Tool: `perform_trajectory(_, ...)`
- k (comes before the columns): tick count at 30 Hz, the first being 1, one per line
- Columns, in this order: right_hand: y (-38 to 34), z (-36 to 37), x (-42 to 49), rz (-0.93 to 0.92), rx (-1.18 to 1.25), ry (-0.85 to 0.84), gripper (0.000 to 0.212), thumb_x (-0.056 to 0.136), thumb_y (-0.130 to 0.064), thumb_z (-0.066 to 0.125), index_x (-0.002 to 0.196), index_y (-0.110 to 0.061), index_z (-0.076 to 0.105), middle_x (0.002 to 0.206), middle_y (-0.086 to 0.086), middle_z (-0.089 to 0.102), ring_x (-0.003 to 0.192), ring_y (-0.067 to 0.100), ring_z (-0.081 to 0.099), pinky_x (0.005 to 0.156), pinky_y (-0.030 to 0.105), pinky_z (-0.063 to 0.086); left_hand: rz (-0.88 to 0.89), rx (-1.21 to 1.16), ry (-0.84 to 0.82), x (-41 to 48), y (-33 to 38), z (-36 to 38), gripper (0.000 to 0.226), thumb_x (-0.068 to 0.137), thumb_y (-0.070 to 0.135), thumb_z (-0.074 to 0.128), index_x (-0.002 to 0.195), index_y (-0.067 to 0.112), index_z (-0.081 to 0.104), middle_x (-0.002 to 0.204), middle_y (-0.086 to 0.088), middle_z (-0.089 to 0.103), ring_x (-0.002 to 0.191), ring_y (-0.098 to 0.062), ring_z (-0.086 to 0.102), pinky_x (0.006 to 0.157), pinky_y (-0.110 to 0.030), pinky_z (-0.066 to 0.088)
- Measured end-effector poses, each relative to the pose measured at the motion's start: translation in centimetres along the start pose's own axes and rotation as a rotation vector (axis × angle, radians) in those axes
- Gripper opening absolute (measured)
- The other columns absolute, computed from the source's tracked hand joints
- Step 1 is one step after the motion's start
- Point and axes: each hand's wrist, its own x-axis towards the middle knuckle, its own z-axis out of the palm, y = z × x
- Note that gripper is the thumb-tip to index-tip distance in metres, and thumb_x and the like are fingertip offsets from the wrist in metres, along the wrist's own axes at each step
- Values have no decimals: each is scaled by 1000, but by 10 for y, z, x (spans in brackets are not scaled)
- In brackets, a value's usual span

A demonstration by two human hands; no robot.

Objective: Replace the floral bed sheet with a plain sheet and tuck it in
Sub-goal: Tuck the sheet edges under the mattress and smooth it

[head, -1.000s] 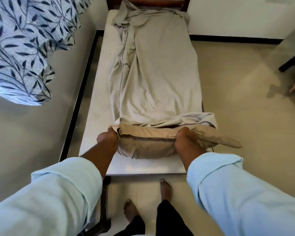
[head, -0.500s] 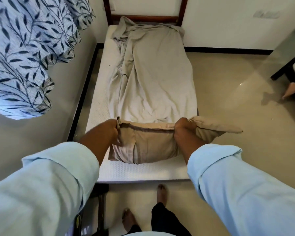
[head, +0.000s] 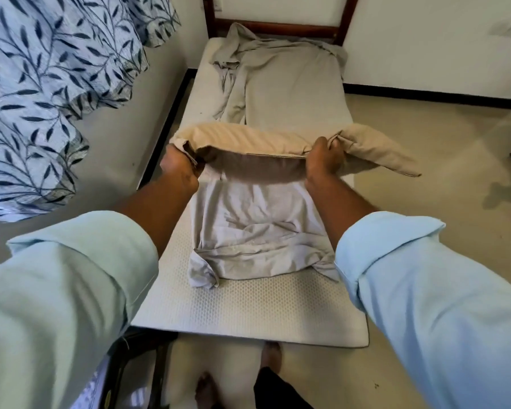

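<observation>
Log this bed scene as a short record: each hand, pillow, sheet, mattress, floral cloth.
left hand: grips left end of pillow
right hand: grips pillow toward its right end
pillow: tan, held above the sheet
sheet: plain grey, bunched in a strip along the mattress, not tucked
mattress: white, bare at near end
floral cloth: upper left, off the bed

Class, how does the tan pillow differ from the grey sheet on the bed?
The pillow is tan and faintly striped; the sheet is plain grey. The pillow is held up, gripped by the left hand and right hand; the sheet lies crumpled on the mattress. Both are fabric.
</observation>
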Motion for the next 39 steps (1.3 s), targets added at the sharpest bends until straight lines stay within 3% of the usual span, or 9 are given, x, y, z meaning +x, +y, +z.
perform_trajectory(5, 86, -21, 10, 208, -236, -380, 12, 84, -27, 59, 76, -18, 63, 70, 4, 70, 65, 21, 67, 55, 29, 44, -165, 221, -13, 23, -51, -1, 70, 89, 73, 41, 138, 25, 55, 123, 4, 61, 106, -21, 59, 87, -43, 47)
perform_trajectory(11, 225, -86, 32, 354, -702, -552, 24, 77, -33, 58, 75, -11, 66, 82, 9, 76, 87, 32, 73, 83, 41, 59, -256, 807, -52, 38, -158, -27, 62, 93, 51, 62, 132, 3, 56, 131, -27, 59, 121, -42, 58, 95, -47, 49)
perform_trajectory(17, 275, -118, 41, 345, -839, -543, 25, 90, -31, 61, 99, -8, 68, 109, 12, 70, 105, 33, 65, 94, 38, 53, -173, 1404, -270, 58, -235, -42, 58, 99, 51, 52, 128, 3, 61, 132, -24, 59, 122, -37, 57, 99, -38, 45)
perform_trajectory(22, 315, -124, 44, 277, -851, -535, 17, 81, -32, 66, 80, -20, 55, 98, 5, 65, 103, 34, 64, 89, 38, 50, -87, 1620, -448, 68, -290, -33, 45, 100, 49, 53, 122, 12, 65, 135, -9, 59, 127, -31, 53, 104, -35, 40)
perform_trajectory(25, 344, -137, 54, 83, -968, -493, 39, 75, -30, 72, 106, -15, 56, 113, 10, 58, 107, 33, 59, 92, 44, 52, -8, 1596, -493, 81, -328, -35, 27, 87, 45, 73, 96, 19, 69, 120, -4, 66, 115, -25, 60, 97, -32, 47)
perform_trajectory(29, 377, -150, 86, -101, -1147, -450, 67, 79, -27, 73, 137, -15, 43, 148, 12, 37, 128, 37, 45, 99, 50, 46, 197, 1743, -601, 109, -369, -26, 5, 88, 39, 68, 86, 42, 71, 152, 5, 44, 145, -18, 33, 116, -43, 33)
perform_trajectory(34, 439, -154, 107, -230, -1273, -447, 115, 62, -50, 88, 154, -24, 23, 168, 12, 5, 145, 36, 27, 102, 55, 41, 221, 1776, -538, 150, -415, -40, 83, 79, 54, 76, 150, 36, 36, 161, -3, 29, 147, -28, 31, 114, -52, 34)
perform_trajectory(36, 447, -153, 105, -200, -1320, -559, 130, 62, -50, 90, 160, -27, 9, 168, 9, 10, 148, 34, 26, 106, 58, 38, 244, 1919, -474, 150, -420, -49, 104, 73, 54, 81, 153, 32, 20, 153, -6, 36, 138, -33, 40, 105, -53, 41)
perform_trajectory(39, 448, -150, 112, -174, -1353, -679, 128, 72, -44, 85, 160, -33, -7, 145, 10, 48, 133, 40, 46, 106, 61, 36, 323, 1929, -462, 151, -427, -52, 64, 81, 38, 73, 135, 29, 40, 123, -10, 65, 113, -34, 61, 92, -42, 48)
